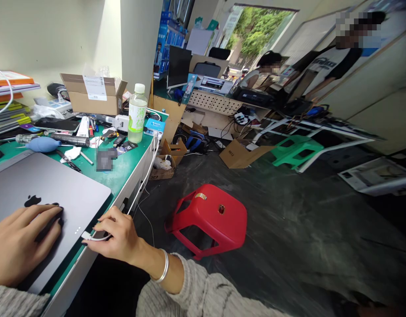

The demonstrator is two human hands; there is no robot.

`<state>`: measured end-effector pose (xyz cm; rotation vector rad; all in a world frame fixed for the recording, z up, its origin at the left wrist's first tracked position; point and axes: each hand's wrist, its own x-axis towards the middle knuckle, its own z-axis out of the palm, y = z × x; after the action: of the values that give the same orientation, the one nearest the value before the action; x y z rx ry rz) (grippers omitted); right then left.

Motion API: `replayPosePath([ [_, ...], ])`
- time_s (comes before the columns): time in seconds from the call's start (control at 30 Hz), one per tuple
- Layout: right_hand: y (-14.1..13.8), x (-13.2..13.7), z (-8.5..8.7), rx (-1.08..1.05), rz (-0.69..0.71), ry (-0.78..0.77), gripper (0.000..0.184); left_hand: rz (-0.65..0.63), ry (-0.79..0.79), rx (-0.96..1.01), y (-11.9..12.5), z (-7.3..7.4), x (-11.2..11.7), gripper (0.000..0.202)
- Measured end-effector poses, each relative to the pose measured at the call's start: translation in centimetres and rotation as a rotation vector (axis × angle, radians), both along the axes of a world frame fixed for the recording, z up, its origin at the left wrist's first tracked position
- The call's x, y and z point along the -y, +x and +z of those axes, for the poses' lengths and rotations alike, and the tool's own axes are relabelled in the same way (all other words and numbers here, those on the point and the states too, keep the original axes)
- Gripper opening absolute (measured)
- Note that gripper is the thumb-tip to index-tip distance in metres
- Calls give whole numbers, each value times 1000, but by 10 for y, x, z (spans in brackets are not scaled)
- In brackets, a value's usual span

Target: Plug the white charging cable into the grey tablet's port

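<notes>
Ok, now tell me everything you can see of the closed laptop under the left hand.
The closed laptop is a slim dark grey Apple machine with a metal-looking lid, rounded corners and a dark Apple logo. It lies flat at an angle on the green-topped workbench near its edge. The left hand rests on the lid just below the logo. The right hand holds a white cable plug at its side edge; whether the plug is seated cannot be seen.

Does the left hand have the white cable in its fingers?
No, the left hand rests on the closed laptop, while the right hand pinches the white cable.
</notes>
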<state>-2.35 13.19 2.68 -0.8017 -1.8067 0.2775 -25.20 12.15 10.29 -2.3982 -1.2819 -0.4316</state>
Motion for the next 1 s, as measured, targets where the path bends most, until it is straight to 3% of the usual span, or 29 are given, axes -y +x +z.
replayPosePath([
  [0.27, 0, 1, -2, 90, 8, -57, 38, 16, -16, 7, 1, 1, 0, 36],
  [0.53, -1, 0, 1, -53, -19, 39, 36, -12, -1, 7, -1, 1, -2, 35],
  [1.0, 1, 0, -1, 99, -2, -30, 38, -24, 8, 4, -2, 0, -3, 34],
])
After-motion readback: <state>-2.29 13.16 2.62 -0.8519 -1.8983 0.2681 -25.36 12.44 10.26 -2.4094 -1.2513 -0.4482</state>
